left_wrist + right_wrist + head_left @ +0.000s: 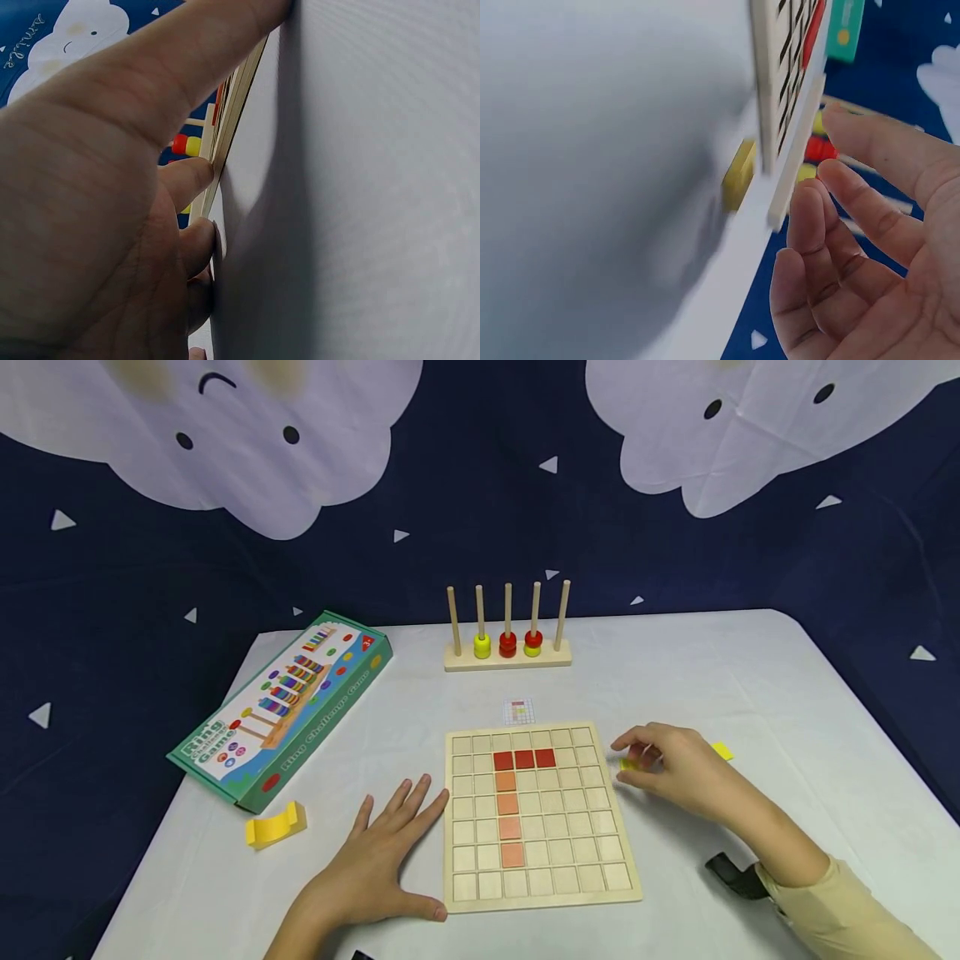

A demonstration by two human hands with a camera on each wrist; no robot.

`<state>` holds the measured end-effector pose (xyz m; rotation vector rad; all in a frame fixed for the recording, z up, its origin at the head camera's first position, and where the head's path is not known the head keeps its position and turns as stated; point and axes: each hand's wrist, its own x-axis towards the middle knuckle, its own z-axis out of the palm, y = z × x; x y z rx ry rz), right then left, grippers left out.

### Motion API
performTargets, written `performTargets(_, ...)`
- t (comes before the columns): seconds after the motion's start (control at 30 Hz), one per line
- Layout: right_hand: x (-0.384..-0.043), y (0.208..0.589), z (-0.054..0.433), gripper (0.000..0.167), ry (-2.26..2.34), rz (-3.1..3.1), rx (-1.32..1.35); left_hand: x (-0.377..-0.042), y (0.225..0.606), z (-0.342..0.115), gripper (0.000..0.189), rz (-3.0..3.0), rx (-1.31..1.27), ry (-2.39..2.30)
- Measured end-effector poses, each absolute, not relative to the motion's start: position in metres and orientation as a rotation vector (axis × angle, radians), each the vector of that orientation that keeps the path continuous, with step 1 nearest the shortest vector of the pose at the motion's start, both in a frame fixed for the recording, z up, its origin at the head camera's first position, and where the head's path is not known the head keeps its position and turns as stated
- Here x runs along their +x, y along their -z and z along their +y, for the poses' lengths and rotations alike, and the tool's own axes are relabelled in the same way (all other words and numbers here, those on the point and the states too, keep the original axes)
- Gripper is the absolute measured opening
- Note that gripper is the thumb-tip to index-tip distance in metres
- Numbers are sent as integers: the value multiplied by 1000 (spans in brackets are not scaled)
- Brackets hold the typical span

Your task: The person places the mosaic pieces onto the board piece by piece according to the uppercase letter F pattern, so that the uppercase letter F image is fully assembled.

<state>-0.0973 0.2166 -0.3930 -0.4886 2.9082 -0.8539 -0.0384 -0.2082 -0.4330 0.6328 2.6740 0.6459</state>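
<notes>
My left hand (382,864) lies spread on the table, with the thumb and index fingertips touching the left edge of the wooden grid board (630,860). Three red tiles (524,760) form a row near the top of the grid, and several orange tiles (507,804) run in a column below the leftmost one. To the right of the board, my right hand (686,768) hovers with loosely bent fingers over a yellow tile (628,764). In the right wrist view that tile (739,176) lies on the table, apart from the fingers. Another yellow tile (722,751) shows behind this hand.
A small printed pattern card (518,712) lies just beyond the board. Farther back stands a peg rack (507,665) with red and yellow rings. The green game box (285,710) and a yellow arch-shaped block (276,827) are on the left.
</notes>
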Motion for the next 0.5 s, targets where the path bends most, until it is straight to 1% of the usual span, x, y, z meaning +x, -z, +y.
performTargets(0.23, -104, 401, 238, 33, 859, 2887, -385, -38, 434, -208, 131, 2677, 640, -647)
performTargets(0.5, -106, 408, 250, 36, 881, 2859, -325, -38, 433, -208, 130, 2677, 645, -640)
